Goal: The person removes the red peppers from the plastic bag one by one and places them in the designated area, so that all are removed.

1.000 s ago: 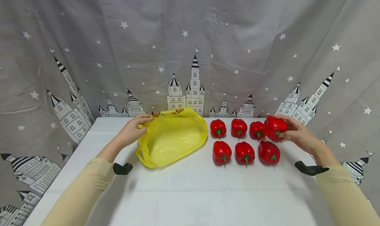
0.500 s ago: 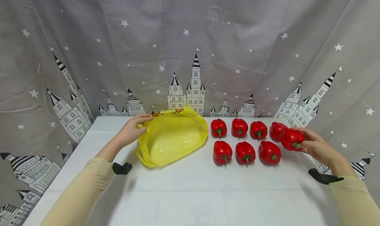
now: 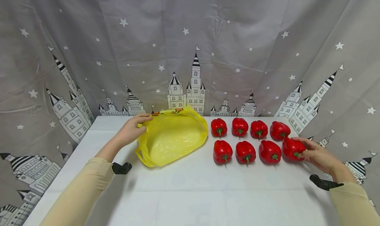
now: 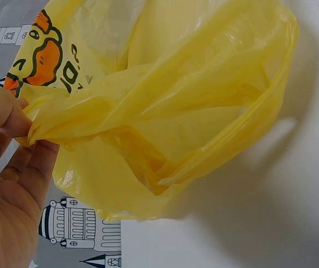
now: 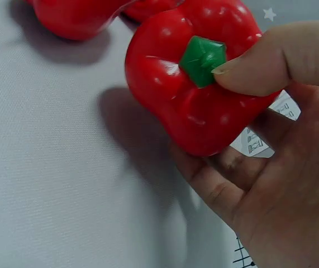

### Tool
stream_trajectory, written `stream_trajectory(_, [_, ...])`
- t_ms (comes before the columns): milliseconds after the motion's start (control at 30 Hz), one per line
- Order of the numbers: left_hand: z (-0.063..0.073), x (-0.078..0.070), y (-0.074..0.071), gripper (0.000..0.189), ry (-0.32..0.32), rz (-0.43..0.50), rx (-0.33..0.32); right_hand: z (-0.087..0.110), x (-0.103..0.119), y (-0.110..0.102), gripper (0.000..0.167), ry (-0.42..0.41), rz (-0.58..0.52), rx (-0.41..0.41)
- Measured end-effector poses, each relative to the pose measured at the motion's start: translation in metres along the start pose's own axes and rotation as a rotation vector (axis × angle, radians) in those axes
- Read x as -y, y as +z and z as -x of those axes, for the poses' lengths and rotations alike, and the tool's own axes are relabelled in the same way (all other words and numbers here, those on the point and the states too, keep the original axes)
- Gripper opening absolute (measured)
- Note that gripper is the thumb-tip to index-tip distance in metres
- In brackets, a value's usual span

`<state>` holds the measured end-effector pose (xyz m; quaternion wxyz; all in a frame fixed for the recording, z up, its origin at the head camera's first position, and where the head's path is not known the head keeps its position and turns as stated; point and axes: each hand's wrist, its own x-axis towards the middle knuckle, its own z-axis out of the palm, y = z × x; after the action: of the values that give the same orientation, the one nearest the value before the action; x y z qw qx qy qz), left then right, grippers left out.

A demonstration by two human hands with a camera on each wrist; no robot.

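Note:
My left hand (image 3: 132, 128) pinches the left edge of a yellow plastic bag (image 3: 175, 137), which lies spread with its mouth open; in the left wrist view the bag (image 4: 165, 111) bunches between thumb and fingers. On the right, my right hand (image 3: 322, 153) grips a red bell pepper (image 3: 292, 148) with a green stem, at the right end of the front row. Seen from the right wrist, the thumb presses by the stem of this bell pepper (image 5: 170, 72) and the fingers reach around its underside. Its shadow falls on the cloth beside it.
A back row of several red bell peppers (image 3: 239, 126) stands behind the front row, where more peppers (image 3: 245, 152) sit left of the held one. The white table (image 3: 190, 193) ends at a grey curtain (image 3: 225, 38) printed with castles and stars.
My right hand has carried its bell pepper from above the back row rightward and down to the right end of the front row. The left hand and the bag have stayed put.

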<state>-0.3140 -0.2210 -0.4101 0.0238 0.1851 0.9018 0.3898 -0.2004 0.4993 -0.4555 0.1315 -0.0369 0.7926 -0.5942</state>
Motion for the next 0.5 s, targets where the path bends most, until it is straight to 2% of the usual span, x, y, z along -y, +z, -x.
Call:
stream_trajectory(233, [-0.0005,0.0012,0.0005,0.05,0.001,-0.005,-0.012,-0.0023,-0.0057,0.0013,0.063,-0.027,0.005,0.015])
stream_trajectory(500, [0.0004,0.0006,-0.0001,0.05,0.0,-0.005,-0.006,-0.0028,-0.0074,0.0015,0.067,-0.011,0.012,0.003])
